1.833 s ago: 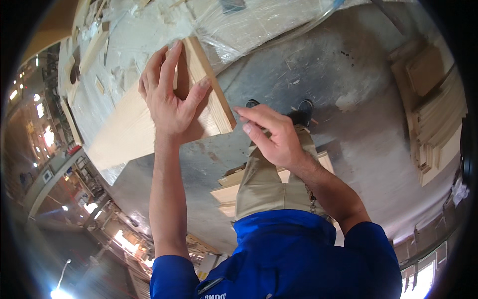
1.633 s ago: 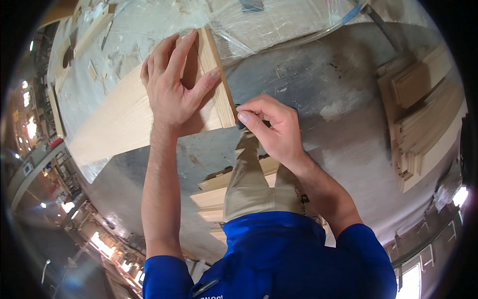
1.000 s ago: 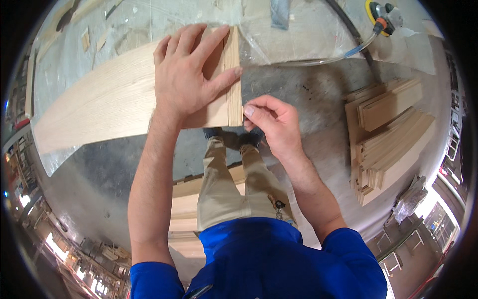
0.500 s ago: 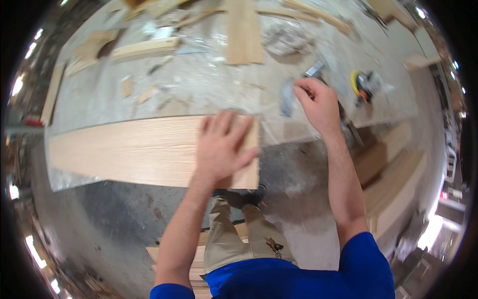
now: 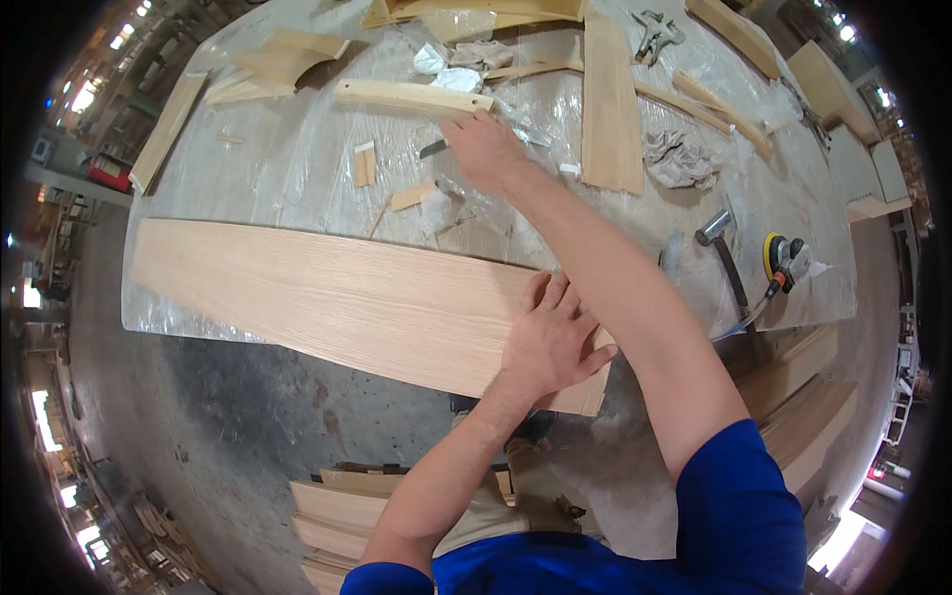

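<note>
A long, pale wooden board [image 5: 327, 283], tapering toward the left, lies along the near edge of the plastic-covered table. My left hand [image 5: 553, 342] rests flat on its right end, fingers spread, holding nothing. Crossing above it, my right forearm stretches to the middle of the table. There my right hand [image 5: 486, 154] is closed around the handle of a knife-like tool. The tool's dark blade [image 5: 433, 149] sticks out to the left of the fingers; the handle is mostly hidden under the hand. Just beyond lies a light wooden rail [image 5: 407, 96] with holes near its end.
Right of the board are a hammer [image 5: 724, 243], a yellow-edged sander [image 5: 783, 260] and a crumpled cloth [image 5: 682, 161]. A flat plank [image 5: 609, 109] and clamps [image 5: 654, 38] lie farther back. Small wood scraps [image 5: 414, 195] lie beyond the board. More boards [image 5: 342, 506] are stacked low at my feet.
My right hand has swung from near the hammer, leftward and away from me, to the knife-like tool and closed on it. My left hand stays flat on the board. The view has shifted.
</note>
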Tool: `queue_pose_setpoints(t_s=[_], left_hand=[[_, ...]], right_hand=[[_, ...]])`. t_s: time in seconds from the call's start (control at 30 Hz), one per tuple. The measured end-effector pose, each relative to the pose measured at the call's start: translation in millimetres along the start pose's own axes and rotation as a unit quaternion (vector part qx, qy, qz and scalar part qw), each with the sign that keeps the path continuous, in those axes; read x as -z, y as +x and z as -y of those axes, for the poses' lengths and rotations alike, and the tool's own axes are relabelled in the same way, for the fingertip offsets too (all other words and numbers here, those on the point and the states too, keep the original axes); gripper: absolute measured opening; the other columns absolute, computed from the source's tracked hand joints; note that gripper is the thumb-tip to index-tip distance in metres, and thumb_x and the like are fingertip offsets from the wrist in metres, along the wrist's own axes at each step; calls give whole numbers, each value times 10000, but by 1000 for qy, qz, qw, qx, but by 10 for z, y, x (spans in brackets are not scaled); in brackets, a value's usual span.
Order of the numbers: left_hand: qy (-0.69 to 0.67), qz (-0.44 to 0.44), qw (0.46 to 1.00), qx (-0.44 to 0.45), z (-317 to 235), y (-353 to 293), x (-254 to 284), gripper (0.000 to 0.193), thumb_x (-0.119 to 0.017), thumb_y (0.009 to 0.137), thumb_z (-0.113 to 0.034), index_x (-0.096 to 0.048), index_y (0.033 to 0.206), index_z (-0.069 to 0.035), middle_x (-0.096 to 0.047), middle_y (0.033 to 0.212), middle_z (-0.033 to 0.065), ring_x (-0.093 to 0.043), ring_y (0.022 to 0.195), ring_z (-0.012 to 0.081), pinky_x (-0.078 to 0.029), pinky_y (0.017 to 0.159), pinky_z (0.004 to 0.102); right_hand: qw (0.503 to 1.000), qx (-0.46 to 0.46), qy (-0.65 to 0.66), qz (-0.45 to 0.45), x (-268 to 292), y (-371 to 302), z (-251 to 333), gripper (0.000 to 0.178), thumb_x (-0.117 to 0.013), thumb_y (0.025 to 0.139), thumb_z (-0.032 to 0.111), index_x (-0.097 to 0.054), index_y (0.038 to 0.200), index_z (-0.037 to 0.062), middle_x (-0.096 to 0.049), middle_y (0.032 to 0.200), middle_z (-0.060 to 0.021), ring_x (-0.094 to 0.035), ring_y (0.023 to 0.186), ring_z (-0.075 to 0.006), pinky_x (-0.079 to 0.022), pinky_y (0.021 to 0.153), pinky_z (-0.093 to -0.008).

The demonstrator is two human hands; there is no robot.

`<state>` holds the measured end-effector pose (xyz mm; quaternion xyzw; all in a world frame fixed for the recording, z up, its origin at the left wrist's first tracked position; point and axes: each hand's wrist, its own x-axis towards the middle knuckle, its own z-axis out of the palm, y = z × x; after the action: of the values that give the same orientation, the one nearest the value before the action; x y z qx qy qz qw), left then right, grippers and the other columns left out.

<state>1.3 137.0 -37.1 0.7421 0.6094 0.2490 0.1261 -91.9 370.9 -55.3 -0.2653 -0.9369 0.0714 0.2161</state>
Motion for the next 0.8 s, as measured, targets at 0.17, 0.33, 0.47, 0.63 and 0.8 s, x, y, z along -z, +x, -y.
queue_pose_setpoints(t_s=[0.17, 0.33, 0.47, 0.63, 0.8], left_hand=[[10, 35, 999, 10, 50, -17, -103, 617, -692, 898, -530, -673, 1357, -119, -528, 1488, 181, -416, 1453, 373, -254, 1231, 580], [14, -21, 1000, -9, 23, 22, -124, 674, -739, 847, -538, -650, 1389, -147, -552, 1463, 160, -470, 1417, 370, -279, 1207, 598], [39, -33, 999, -4, 50, -12, -196, 762, -751, 850, -548, -594, 1467, -129, -552, 1472, 157, -492, 1408, 344, -277, 1214, 581], [59, -33, 997, -28, 50, -27, -224, 808, -775, 855, -538, -562, 1514, -121, -545, 1496, 154, -493, 1420, 332, -274, 1221, 586], [89, -17, 994, -54, 22, -48, -231, 813, -786, 859, -541, -563, 1522, -128, -536, 1520, 160, -479, 1447, 350, -264, 1237, 573]], right_hand=[[995, 22, -75, 56, -145, 96, 17, 280, -565, 910, 46, -757, 1113, 68, -751, 1092, -167, -699, 1089, -368, -548, 972, -522], [969, -56, 228, -82, 655, -464, -219, 142, -600, 947, 125, -658, 1023, 20, -696, 950, -287, -674, 933, -477, -528, 821, -540], [773, -202, 592, -102, 1455, -1691, -148, 138, -569, 1036, 83, -622, 1156, 42, -685, 886, -91, -649, 732, -175, -523, 657, -314], [565, -423, 698, -119, 1568, -3647, 165, 261, -609, 1051, 122, -644, 1285, 11, -652, 851, -58, -552, 667, -96, -464, 613, -262], [523, -468, 703, -119, 1142, -4410, 700, 292, -619, 1051, 135, -685, 1300, -3, -655, 893, -30, -548, 684, -92, -458, 626, -246]])
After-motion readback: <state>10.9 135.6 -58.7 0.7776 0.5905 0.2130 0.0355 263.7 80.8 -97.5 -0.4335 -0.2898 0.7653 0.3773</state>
